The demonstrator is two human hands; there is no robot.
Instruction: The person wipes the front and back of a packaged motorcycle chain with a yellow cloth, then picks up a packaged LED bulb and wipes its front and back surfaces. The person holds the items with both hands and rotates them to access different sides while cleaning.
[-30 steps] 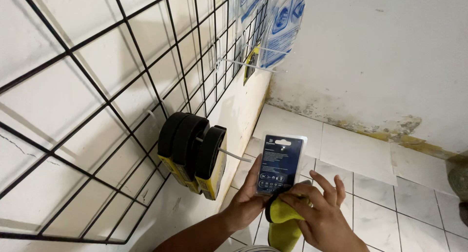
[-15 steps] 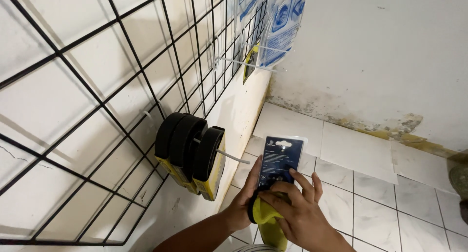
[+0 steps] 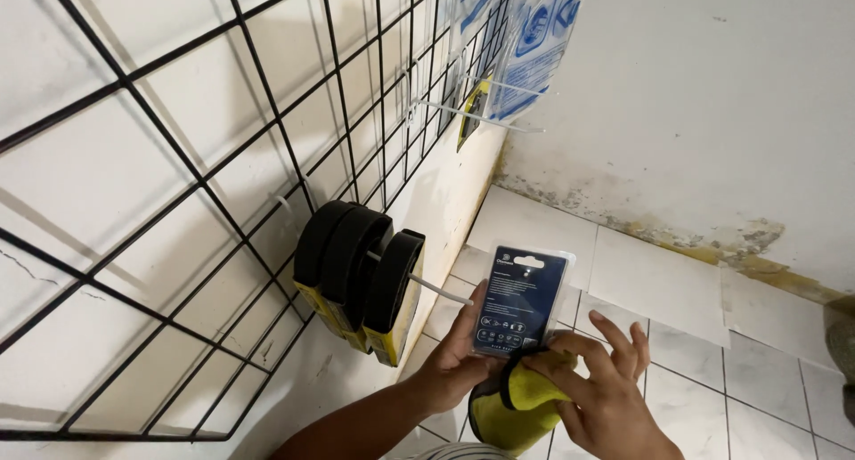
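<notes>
Left hand [image 3: 454, 366] grips a glossy flat blister pack [image 3: 521, 301] — right hand [image 3: 598, 390] clutches soft yellow cloth [image 3: 517, 399].

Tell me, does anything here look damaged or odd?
Yes: the white wall is stained yellow-brown and flaking along its base where it meets the floor tiles. The hanging packs and the held blister pack look intact.

grid: black wire rack [image 3: 223, 157] | hooks: three black-yellow packs [image 3: 361, 277] | top: blue-white packets [image 3: 534, 41]

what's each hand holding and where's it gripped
Left hand grips the dark blue blister-pack card by its lower left edge; right hand presses a yellow cloth against its bottom.
</notes>
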